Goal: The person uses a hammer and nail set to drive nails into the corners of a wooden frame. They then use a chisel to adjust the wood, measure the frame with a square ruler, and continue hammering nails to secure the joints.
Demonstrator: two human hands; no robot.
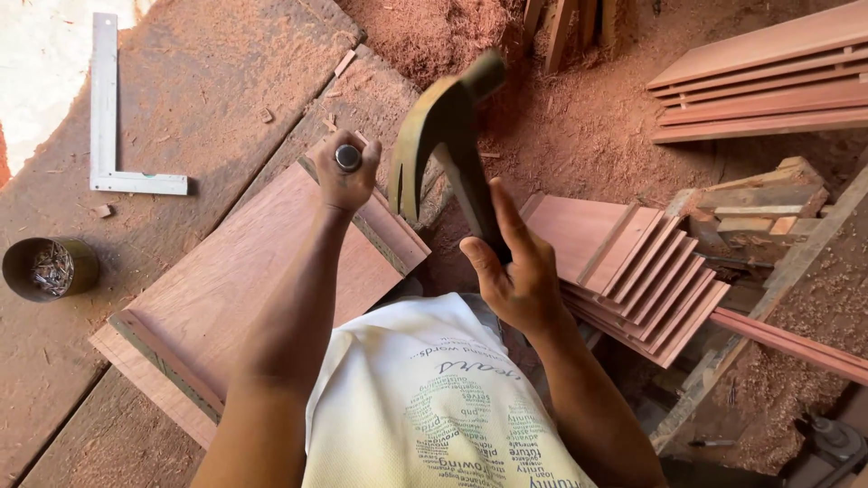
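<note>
My right hand [515, 271] grips the handle of a claw hammer [443, 136], raised and blurred above the bench edge. My left hand [345, 172] is closed around a short metal punch [347, 157], its round top showing, held upright on the far corner of a reddish wooden panel [262, 280]. The panel lies flat on the workbench with a thin strip along its near and right edges.
A steel square [107, 136] lies on the workbench [208, 81] at the far left. A tin of nails [50, 267] stands at the left edge. Stacks of reddish boards [651, 280] [768, 81] and sawdust [434, 27] lie on the floor to the right.
</note>
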